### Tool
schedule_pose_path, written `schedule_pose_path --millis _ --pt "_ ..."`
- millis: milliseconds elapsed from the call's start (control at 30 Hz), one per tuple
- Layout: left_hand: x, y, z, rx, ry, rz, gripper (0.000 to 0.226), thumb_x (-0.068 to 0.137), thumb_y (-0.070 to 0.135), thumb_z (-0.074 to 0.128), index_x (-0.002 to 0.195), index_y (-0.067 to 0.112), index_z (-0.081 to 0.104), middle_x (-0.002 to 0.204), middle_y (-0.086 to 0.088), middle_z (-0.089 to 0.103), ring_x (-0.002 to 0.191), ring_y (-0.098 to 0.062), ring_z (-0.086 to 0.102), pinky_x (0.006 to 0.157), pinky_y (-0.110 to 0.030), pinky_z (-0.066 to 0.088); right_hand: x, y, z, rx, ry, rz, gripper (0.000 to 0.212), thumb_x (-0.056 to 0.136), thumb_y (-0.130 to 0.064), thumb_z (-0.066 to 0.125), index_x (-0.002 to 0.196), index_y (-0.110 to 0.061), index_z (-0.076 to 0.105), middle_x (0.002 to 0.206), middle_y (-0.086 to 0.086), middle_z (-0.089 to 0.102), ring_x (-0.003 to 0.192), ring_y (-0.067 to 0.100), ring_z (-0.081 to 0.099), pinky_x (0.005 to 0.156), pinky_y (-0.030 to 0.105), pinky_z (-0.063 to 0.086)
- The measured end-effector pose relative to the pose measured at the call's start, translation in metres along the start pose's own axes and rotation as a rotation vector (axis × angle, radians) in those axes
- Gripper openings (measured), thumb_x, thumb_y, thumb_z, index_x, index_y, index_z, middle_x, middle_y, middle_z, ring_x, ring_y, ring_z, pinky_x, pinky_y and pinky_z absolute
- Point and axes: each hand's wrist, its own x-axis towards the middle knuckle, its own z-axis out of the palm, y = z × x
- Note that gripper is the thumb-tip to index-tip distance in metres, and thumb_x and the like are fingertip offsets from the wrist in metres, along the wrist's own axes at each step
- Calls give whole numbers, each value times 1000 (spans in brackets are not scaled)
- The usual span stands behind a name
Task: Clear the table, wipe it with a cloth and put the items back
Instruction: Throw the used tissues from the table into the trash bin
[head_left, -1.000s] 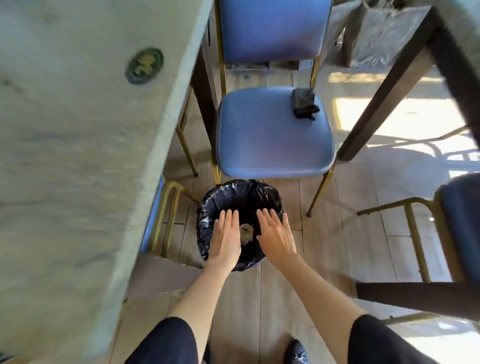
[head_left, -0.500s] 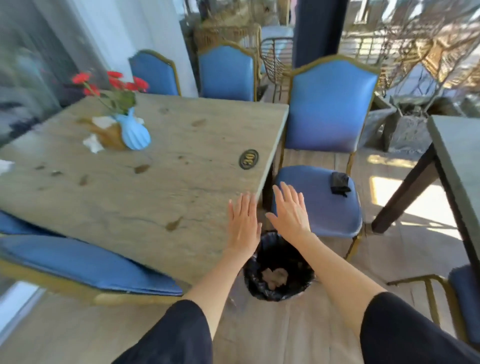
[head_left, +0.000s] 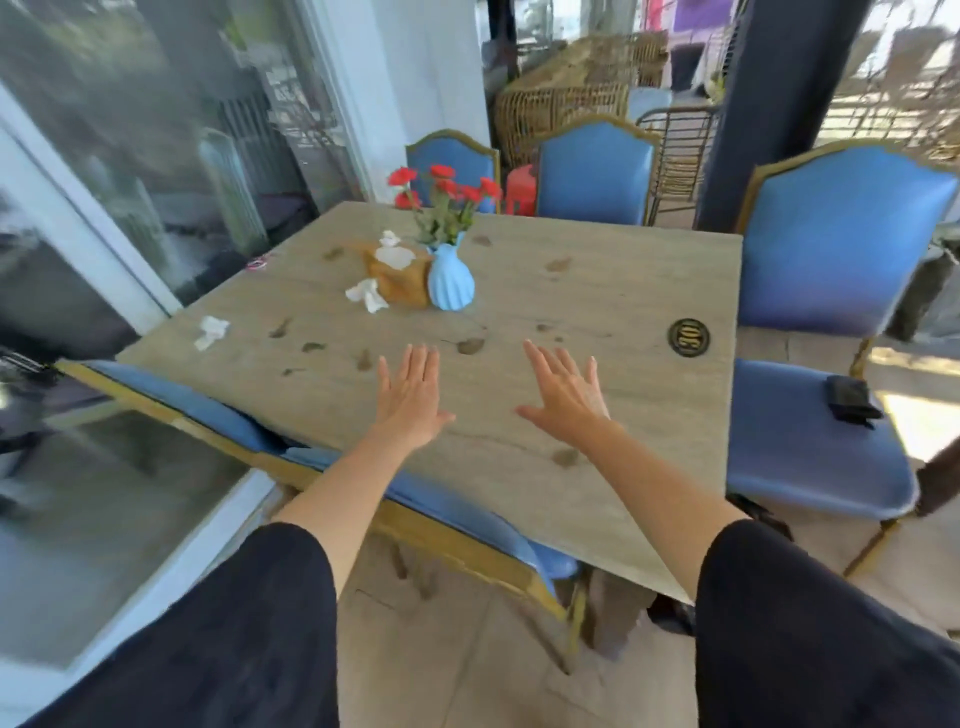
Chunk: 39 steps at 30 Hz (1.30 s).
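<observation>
The stained stone-look table (head_left: 597, 291) fills the middle of the head view. A blue ribbed vase (head_left: 450, 280) with red flowers stands near its centre, beside a wooden tissue holder (head_left: 400, 278). Crumpled white tissues lie by the holder (head_left: 368, 296) and near the left edge (head_left: 210, 331). A round number plaque (head_left: 689, 337) sits at the right side. My left hand (head_left: 413, 397) and my right hand (head_left: 566, 397) hover flat over the near half of the table, fingers spread, holding nothing.
Blue padded chairs surround the table: one tucked under the near edge (head_left: 311, 457), one at the right (head_left: 810, 447) with a dark cloth (head_left: 852, 397) on its seat, two behind. A glass door is on the left, wicker furniture behind.
My view has risen from the black bin on the floor to the tabletop. Both empty hands have moved up from over the bin to above the table and spread apart.
</observation>
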Motion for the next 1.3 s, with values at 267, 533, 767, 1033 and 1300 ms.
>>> schedule_pose_path --millis 267,533,767,1033,1300 --pt "58 -131 16 -68 5 -4 96 88 45 58 150 9 -7 158 -8 -4 146 -26 -8 116 -53 0 122 -86 32 -47 42 -62 87 87 -48 60 152 -17 10 150 6 33 139 27 25 114 58 13" --pt "166 -287 43 -56 -75 -61 92 89 34 59 149 11 -6 159 -7 -4 146 -25 -6 116 -52 8 298 -178 99 -18 -20 -56 83 89 -47 59 151 -16 13 152 5 30 140 28 25 115 53 16" --pt "231 -423 78 -74 -159 -129 87 89 0 52 150 14 -8 158 -10 -8 145 -29 -9 115 -48 11 413 -272 146 -23 -78 -204 72 94 -36 54 150 -16 15 151 4 29 139 28 25 114 55 16" --pt "302 -552 132 -50 -387 -33 95 86 -12 47 148 36 -6 155 -7 -24 142 -44 -9 112 -54 24 486 -321 217 26 -257 -86 69 97 -22 48 152 -19 6 156 5 20 142 27 23 113 49 26" --pt "343 -600 160 -268 -343 147 60 83 -12 45 135 17 42 143 -15 30 131 -39 34 103 -43 37 508 -345 264 -61 -373 136 59 103 -28 32 153 -19 1 161 2 0 148 21 3 118 51 11"
